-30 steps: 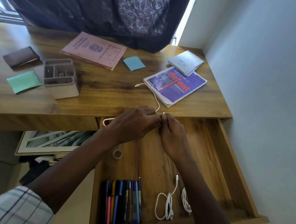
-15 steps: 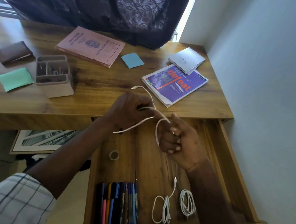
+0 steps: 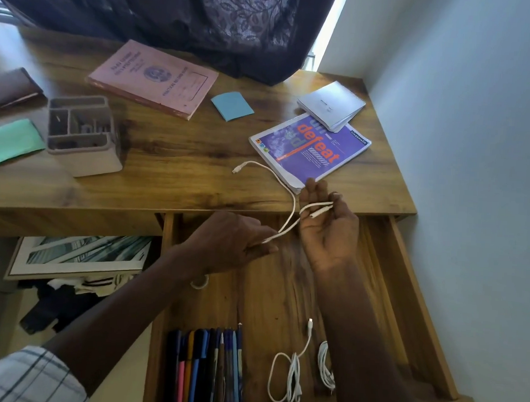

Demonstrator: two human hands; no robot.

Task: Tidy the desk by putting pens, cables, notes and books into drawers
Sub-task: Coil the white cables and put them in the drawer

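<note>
A white cable [image 3: 292,202] runs between both hands above the open drawer [image 3: 412,294]. My left hand [image 3: 227,245] pinches one stretch of it low down. My right hand [image 3: 328,227] is palm up, fingers spread, with cable strands lying across them under the thumb. The cable's free plug end [image 3: 237,169] rests on the desk top. In the drawer's front lie several pens [image 3: 205,370] side by side and two coiled white cables [image 3: 291,374]. On the desk are a purple book [image 3: 312,148], a pink book [image 3: 153,78], a small white notebook [image 3: 331,104], blue notes [image 3: 232,105] and green notes [image 3: 12,140].
A grey desk organiser [image 3: 83,136] stands at the left of the desk, a brown wallet [image 3: 11,87] beyond it. A small tape roll [image 3: 199,282] lies in the drawer under my left forearm. A dark curtain [image 3: 181,18] hangs behind. The wall [image 3: 475,150] is close on the right.
My right hand has turned palm up and opened its fingers, with the cable looped across them. My left hand has dropped lower and pulled its stretch of cable toward the drawer.
</note>
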